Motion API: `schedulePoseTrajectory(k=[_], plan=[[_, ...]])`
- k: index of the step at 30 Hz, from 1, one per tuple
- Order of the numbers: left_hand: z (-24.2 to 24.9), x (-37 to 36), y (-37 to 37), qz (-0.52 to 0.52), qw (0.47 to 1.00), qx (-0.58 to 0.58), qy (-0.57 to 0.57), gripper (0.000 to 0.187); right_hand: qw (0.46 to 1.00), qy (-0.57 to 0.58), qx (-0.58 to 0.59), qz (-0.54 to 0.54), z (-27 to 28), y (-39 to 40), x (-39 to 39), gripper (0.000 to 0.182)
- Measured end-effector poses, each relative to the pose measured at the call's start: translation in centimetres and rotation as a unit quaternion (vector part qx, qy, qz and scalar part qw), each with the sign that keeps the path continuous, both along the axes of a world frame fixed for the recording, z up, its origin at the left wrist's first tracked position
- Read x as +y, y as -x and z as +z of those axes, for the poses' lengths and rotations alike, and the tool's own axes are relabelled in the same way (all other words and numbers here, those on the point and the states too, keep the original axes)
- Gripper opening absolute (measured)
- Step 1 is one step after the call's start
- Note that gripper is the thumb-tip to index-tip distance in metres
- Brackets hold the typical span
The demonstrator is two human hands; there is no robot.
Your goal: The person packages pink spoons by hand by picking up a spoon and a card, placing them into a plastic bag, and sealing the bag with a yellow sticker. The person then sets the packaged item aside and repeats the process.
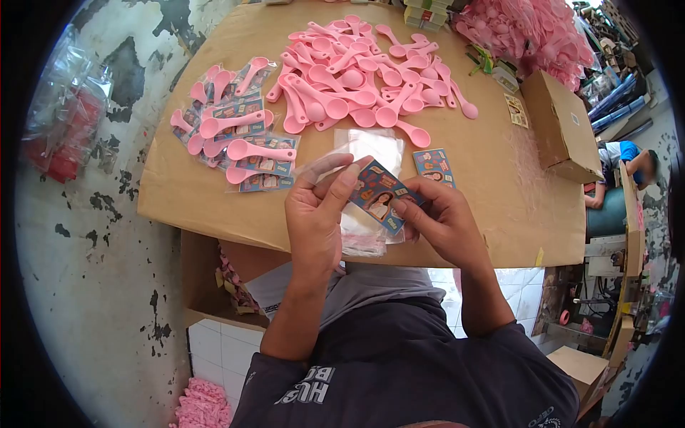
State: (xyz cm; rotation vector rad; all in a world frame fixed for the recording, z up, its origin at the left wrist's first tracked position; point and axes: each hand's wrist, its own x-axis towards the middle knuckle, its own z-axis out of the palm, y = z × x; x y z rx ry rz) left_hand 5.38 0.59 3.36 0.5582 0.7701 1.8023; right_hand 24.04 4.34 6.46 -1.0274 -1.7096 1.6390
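Observation:
My right hand [448, 222] pinches a blue printed card [378, 198] with a picture of a person on it, thumb on its face. At the card's left corner, my left hand [317, 210] has thumb and fingers closed on a clear plastic bag [321, 165]. Card corner and bag overlap by the left fingertips. Beneath both hands lies a stack of clear plastic bags [364, 232]. More blue cards [434, 167] rest just beyond my right hand. To the left are several filled bags [260, 153], each with a pink spoon and a card.
A large heap of pink measuring spoons [357, 75] covers the back of the brown table [514, 221]. At right stand a cardboard box [560, 125] and a big bag of pink spoons [528, 36]. Another person [621, 160] is beyond the table on the right.

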Motion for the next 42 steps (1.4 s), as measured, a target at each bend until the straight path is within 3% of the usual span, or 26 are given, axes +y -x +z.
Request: schedulePoseTrajectory(k=[5,16,21,31,34,36,42], plan=[[-0.3,-0.3,0.0,-0.007,1.000,0.016,0.011,0.028,0.985,0.037,0.143,-0.094,-0.5,0.1,0.6,0.021],[0.3,-0.6,-1.7,0.003,0.997,0.070,-0.009,0.028,0.980,-0.035,0.156,-0.117,-1.1,2.4,0.3,0.020],[0.1,-0.4,-1.7,0.025,0.999,-0.013,-0.026,0.025,0.969,0.078,0.222,-0.069,-1.4,2.0,0.1,0.023],[0.6,-0.4,-2.2,0.020,0.999,-0.030,-0.030,0.023,0.924,0.220,0.308,-0.048,-1.4,1.4,0.2,0.024],[0.3,-0.4,-2.5,0.033,0.999,0.001,-0.032,0.024,0.951,0.160,0.259,-0.053,-1.5,1.4,-0.2,0.025],[0.1,-0.5,-2.8,0.014,0.999,0.005,-0.037,0.025,0.977,0.031,0.202,-0.061,-1.9,1.3,-0.3,0.024],[0.4,-0.8,-3.6,-0.028,0.999,0.041,-0.012,0.025,0.972,-0.032,0.176,-0.155,-1.8,2.1,-0.9,0.020]])
